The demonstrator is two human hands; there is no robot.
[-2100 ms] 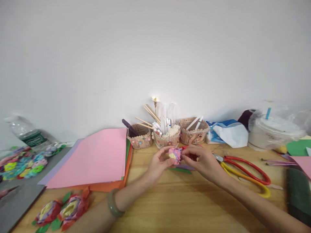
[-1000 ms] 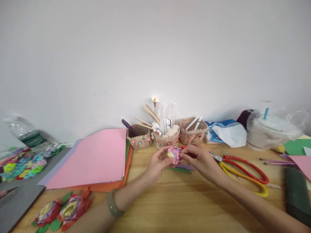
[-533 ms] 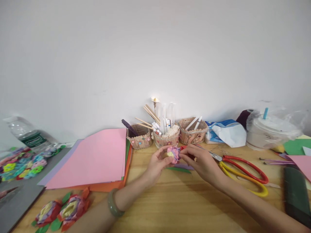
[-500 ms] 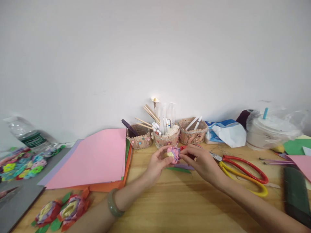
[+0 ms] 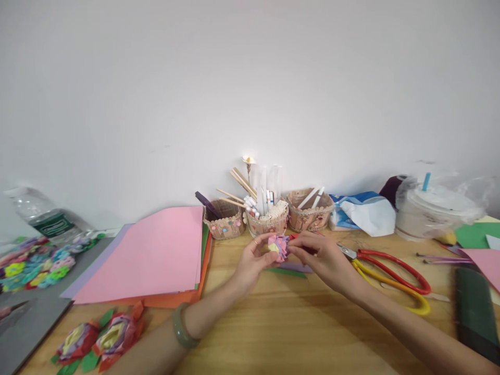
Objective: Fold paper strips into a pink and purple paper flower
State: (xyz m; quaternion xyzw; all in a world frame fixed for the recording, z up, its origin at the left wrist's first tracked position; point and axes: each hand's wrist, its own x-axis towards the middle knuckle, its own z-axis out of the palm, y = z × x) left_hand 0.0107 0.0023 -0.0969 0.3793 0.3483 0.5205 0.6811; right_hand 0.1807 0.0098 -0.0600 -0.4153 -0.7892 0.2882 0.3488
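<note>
Between my two hands, above the wooden table [image 5: 250,333], is a small paper flower [image 5: 278,246] with pink, lilac and pale yellow layers. My left hand [image 5: 253,260] pinches it from the left, thumb below and index finger above. From the right, my right hand [image 5: 318,260] grips the flower's edge between thumb and fingertips. Something red shows behind the right fingers, its shape mostly hidden. Under the hands lie a green paper strip [image 5: 288,273] and a purple piece of paper. Two finished-looking paper flowers [image 5: 116,336] with green leaves lie at the lower left.
A stack of coloured paper [image 5: 156,255] lies left of my hands. Decorated baskets [image 5: 224,226] with pens and sticks stand along the wall. To the right are red-and-yellow-handled scissors [image 5: 394,273], a tissue pack [image 5: 367,213], a lidded cup [image 5: 437,213] and a dark green case [image 5: 474,312].
Almost nothing differs. Both hands keep hold of the flower in nearly the same place, with only tiny shifts of the fingers and the view.
</note>
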